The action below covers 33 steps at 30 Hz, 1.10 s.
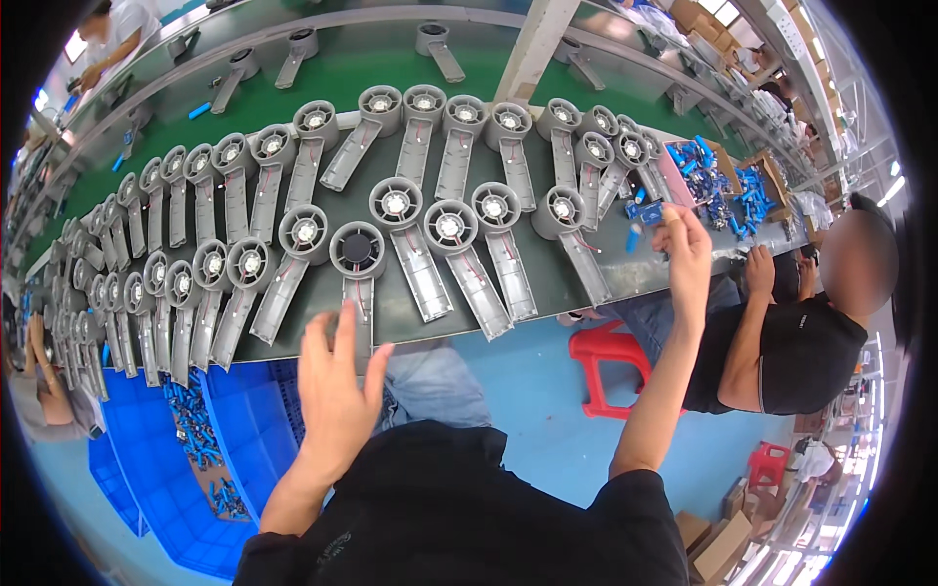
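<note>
My left hand [337,386] is at the bench's front edge, fingers spread, with nothing visible in it. Its fingertips are at the handle of a grey fan housing [360,293] with a dark round centre; I cannot tell whether they touch. My right hand [687,244] is raised over the right part of the bench, thumb and fingers pinched on a small blue circuit board [645,212]. A blue cylinder [633,237] hangs or lies just below the board; whether they are joined is unclear. Several grey fan housings [450,227] with red wires stand in rows.
Blue cylinders and boards [750,200] are heaped at the bench's right end. Blue bins [244,420] stand below at left, near parts in a box. A red stool [608,366] and a seated co-worker [801,352] are at right. A green conveyor [371,73] runs behind.
</note>
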{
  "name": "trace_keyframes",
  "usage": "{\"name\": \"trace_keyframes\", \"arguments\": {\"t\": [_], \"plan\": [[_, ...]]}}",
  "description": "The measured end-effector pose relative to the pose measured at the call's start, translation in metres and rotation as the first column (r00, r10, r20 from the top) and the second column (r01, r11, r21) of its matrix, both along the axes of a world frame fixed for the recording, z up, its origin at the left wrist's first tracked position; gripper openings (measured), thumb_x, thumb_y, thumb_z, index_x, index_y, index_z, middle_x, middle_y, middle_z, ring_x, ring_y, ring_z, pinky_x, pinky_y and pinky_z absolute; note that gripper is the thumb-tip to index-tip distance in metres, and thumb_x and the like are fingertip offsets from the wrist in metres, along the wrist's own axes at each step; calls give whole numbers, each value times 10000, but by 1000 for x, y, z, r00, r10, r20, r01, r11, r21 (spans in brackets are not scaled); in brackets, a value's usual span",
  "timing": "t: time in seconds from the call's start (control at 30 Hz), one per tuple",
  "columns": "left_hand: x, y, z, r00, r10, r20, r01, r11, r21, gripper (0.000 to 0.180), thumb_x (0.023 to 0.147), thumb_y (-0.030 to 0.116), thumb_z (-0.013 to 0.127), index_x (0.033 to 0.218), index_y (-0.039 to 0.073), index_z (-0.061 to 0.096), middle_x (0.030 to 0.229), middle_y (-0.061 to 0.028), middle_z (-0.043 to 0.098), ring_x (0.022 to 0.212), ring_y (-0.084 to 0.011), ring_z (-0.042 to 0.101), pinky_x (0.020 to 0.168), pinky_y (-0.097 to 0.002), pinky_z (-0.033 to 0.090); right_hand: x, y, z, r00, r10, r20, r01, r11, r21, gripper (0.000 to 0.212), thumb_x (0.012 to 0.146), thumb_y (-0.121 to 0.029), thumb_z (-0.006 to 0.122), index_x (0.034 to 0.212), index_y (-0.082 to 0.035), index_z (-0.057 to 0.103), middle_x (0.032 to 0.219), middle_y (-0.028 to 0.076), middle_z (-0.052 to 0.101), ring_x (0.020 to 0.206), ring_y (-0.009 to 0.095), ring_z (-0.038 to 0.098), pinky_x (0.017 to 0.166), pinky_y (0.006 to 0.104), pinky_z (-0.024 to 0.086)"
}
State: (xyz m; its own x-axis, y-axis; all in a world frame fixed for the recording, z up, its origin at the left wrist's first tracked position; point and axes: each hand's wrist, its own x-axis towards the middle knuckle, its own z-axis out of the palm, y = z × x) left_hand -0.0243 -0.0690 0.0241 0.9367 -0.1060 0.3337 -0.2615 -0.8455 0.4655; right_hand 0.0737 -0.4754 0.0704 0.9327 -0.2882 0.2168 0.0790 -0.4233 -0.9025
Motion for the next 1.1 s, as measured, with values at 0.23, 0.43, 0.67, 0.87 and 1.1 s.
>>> {"name": "trace_keyframes", "arguments": {"t": [0.23,0.43,0.67,0.87,1.1], "plan": [[25,-4,47,915,-212,343,297,930,-217,393,726,46,769,1108,15,678,1188,-172,625,1063,-340,602,894,-405,493,-42,124,44,937,346,-43,-308,880,361,186,964,-150,583,1035,-1,668,769,37,623,631,82,547,551,212,405],[25,10,24,858,-190,478,329,917,-227,486,740,-21,738,1214,-13,627,1176,-246,633,1009,-357,651,879,-395,514,-40,244,28,680,730,-76,-624,629,463,184,959,-101,609,1081,17,680,879,42,646,755,104,593,645,240,485],[14,62,9,991,-127,-40,8,354,-935,296,1000,113,421,1191,-53,574,929,-141,677,821,-185,661,743,-299,513,-31,256,-13,761,621,-189,-646,753,-127,145,882,-12,631,1011,4,695,926,54,624,614,81,529,549,224,416],[21,47,-4,996,-75,-51,39,863,-503,137,919,141,614,1004,44,663,767,-73,633,544,-128,559,526,-274,455,-29,265,-25,801,586,-124,-599,783,-168,177,867,12,626,1025,-26,699,891,52,596,613,84,519,534,240,408],[32,31,-3,991,-128,33,127,991,30,111,799,144,732,863,81,665,677,-61,548,550,-273,592,499,-368,467,-27,267,-35,824,561,-80,-567,812,-136,185,880,6,623,1044,-28,702,878,45,591,600,75,490,524,228,382]]}}
